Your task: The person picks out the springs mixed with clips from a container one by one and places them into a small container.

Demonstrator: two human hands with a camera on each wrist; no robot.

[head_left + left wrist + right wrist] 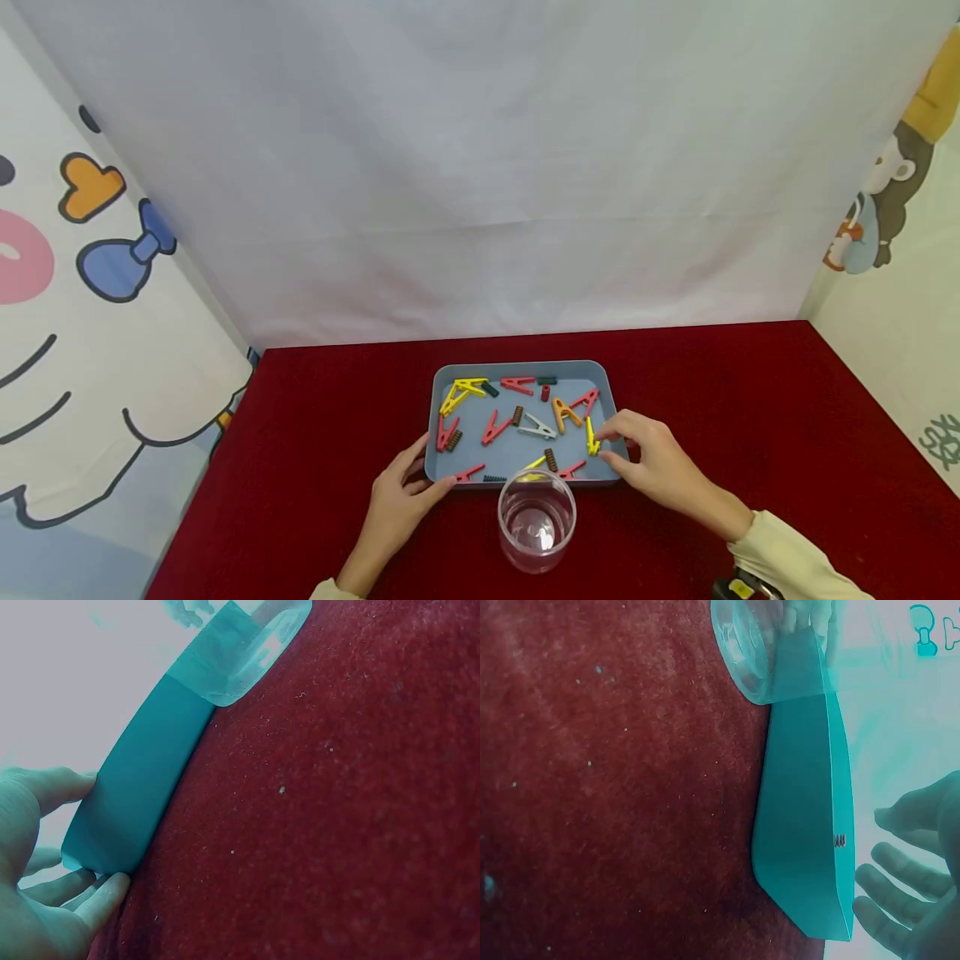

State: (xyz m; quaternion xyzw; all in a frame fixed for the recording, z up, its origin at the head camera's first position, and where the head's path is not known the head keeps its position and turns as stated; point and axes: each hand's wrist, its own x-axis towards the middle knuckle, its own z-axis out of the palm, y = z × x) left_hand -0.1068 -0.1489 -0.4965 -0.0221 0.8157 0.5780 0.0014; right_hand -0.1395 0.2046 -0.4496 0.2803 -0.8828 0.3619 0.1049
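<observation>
My left hand (pixel 395 497) grips the near left corner of a grey-blue tray (pixel 525 367), thumb at the rim and fingers against the outside wall in the left wrist view. Over the tray's right side hovers my right hand (pixel 660 460), thumb and fingers apart around a yellow V-shaped clothespin (pixel 592 437). In the right wrist view, a gap shows between that hand's thumb and fingers. Red clothespins (pixel 493 428), an orange one (pixel 566 412), a pale grey one (pixel 537 427) and more yellow ones (pixel 455 396) lie spread in the tray, with dark coiled springs (pixel 551 459) among them.
A clear plastic cup (pixel 536 525) stands at the tray's near edge, overlapping its rim in the head view. Dark red cloth (pixel 337 400) covers the table. A white curtain (pixel 510 167) hangs behind, with printed panels at both sides.
</observation>
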